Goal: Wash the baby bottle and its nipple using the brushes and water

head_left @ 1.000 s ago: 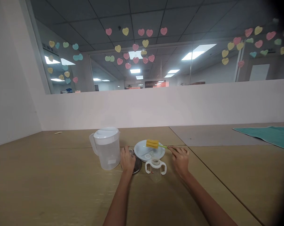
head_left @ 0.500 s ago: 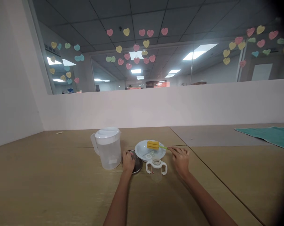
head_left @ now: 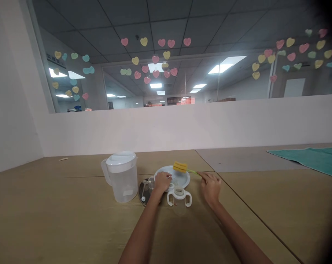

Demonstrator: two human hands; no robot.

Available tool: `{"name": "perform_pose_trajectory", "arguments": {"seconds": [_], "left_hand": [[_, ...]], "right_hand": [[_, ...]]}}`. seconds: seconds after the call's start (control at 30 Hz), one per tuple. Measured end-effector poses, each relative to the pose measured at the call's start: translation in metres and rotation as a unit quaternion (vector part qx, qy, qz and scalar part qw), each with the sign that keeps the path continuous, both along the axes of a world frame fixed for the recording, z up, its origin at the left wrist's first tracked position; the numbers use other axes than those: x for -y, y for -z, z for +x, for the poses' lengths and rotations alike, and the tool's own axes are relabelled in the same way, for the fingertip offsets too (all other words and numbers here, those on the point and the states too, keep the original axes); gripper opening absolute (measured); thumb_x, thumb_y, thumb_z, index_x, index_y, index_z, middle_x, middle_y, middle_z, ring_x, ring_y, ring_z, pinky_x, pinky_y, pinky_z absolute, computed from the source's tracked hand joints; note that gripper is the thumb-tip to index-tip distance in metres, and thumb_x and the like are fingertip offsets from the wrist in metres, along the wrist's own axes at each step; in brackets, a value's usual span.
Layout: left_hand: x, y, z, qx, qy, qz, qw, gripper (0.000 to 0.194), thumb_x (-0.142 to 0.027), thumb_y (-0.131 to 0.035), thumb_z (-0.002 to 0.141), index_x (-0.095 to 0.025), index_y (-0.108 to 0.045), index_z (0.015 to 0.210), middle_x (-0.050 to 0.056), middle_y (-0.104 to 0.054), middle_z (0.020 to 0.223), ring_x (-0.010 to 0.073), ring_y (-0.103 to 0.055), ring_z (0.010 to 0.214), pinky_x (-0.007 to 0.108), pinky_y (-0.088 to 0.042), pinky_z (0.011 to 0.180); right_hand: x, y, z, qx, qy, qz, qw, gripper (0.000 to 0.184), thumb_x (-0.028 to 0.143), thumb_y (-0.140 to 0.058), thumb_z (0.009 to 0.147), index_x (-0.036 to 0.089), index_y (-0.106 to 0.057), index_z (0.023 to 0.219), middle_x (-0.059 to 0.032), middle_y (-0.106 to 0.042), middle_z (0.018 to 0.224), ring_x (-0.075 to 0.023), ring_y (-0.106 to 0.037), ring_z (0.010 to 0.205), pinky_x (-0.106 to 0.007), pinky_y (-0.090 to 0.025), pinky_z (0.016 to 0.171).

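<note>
My right hand [head_left: 210, 186] is closed on the thin green handle of a sponge bottle brush [head_left: 180, 167], its yellow head raised just over a white bowl [head_left: 185, 182]. Over the bowl's left side is my left hand [head_left: 162, 181], fingers bent loosely with nothing visible in them. Close to its fingertips are a small white ring [head_left: 170, 186] and a clear piece in the bowl. In front stands a clear baby bottle [head_left: 179, 201] with a white two-handled collar and no lid. A dark round plate [head_left: 142, 189] carries a clear cap and a straw with a white end.
A lidded clear plastic pitcher [head_left: 124, 183] stands left of the dark plate. On the far right lies a teal cloth [head_left: 311, 159]. A white wall [head_left: 166, 130] with a window above it closes off the back of the table.
My left hand has moved right from the dark plate to the bowl, uncovering the cap and straw. The brush head has risen slightly above the bowl. The view has shifted a little.
</note>
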State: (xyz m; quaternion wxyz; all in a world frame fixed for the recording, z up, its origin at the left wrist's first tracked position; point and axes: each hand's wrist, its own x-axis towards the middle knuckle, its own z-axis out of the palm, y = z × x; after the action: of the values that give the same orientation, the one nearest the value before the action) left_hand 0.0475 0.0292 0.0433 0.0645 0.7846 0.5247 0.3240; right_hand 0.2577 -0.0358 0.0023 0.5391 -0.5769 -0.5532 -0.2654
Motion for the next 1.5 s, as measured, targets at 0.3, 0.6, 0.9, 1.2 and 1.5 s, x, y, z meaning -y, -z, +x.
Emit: {"name": "perform_pose_trajectory", "arguments": {"seconds": [0.3, 0.6, 0.9, 1.2, 1.5], "left_hand": [[-0.019, 0.006, 0.015, 0.051, 0.019, -0.068, 0.996, 0.012, -0.014, -0.071, 0.052, -0.018, -0.061, 0.048, 0.004, -0.062, 0.057, 0.0258, -0.06, 0.076, 0.044, -0.037, 0.085], [0.002, 0.013, -0.024, 0.283, 0.098, -0.061, 0.952, 0.034, -0.043, -0.057, 0.072, -0.014, -0.067, 0.086, 0.008, -0.067, 0.089, 0.0173, -0.06, 0.078, 0.029, -0.046, 0.071], [0.013, 0.014, -0.025, 0.418, 0.126, -0.043, 0.899, 0.041, -0.051, -0.056, 0.073, -0.014, -0.062, 0.087, 0.008, -0.066, 0.094, 0.0171, -0.061, 0.081, 0.026, -0.047, 0.071], [0.024, 0.018, -0.023, 0.36, 0.081, 0.11, 0.923, 0.03, -0.028, -0.059, 0.074, -0.019, -0.049, 0.102, 0.008, -0.06, 0.107, 0.0179, -0.062, 0.093, 0.032, -0.049, 0.083], [0.024, 0.016, -0.021, 0.338, 0.076, 0.167, 0.923, 0.044, -0.019, -0.058, 0.073, -0.019, -0.042, 0.115, 0.006, -0.061, 0.099, 0.0165, -0.06, 0.093, 0.034, -0.05, 0.085]], "right_hand": [[-0.008, 0.005, 0.007, -0.066, 0.005, 0.004, 0.998, 0.036, 0.014, -0.038, 0.074, 0.021, -0.071, 0.088, -0.0062, -0.07, 0.084, -0.0198, -0.057, 0.073, -0.032, -0.031, 0.069], [-0.007, 0.005, -0.007, -0.046, -0.155, -0.034, 0.986, 0.038, 0.011, -0.039, 0.074, 0.024, -0.071, 0.09, -0.0013, -0.07, 0.089, -0.0164, -0.062, 0.082, -0.028, -0.047, 0.072], [-0.005, 0.006, -0.006, 0.061, -0.062, -0.04, 0.995, 0.043, 0.003, -0.041, 0.073, 0.024, -0.07, 0.097, -0.0023, -0.069, 0.087, -0.0143, -0.062, 0.075, -0.022, -0.047, 0.064], [0.002, 0.005, -0.014, 0.123, -0.141, 0.041, 0.982, 0.051, 0.0, -0.038, 0.074, 0.026, -0.065, 0.109, -0.0025, -0.066, 0.096, -0.0131, -0.06, 0.09, -0.023, -0.049, 0.078], [0.002, 0.005, -0.01, 0.164, -0.121, 0.015, 0.979, 0.059, -0.002, -0.036, 0.071, 0.024, -0.057, 0.119, -0.0042, -0.064, 0.099, -0.0128, -0.061, 0.089, -0.021, -0.051, 0.076]]}}
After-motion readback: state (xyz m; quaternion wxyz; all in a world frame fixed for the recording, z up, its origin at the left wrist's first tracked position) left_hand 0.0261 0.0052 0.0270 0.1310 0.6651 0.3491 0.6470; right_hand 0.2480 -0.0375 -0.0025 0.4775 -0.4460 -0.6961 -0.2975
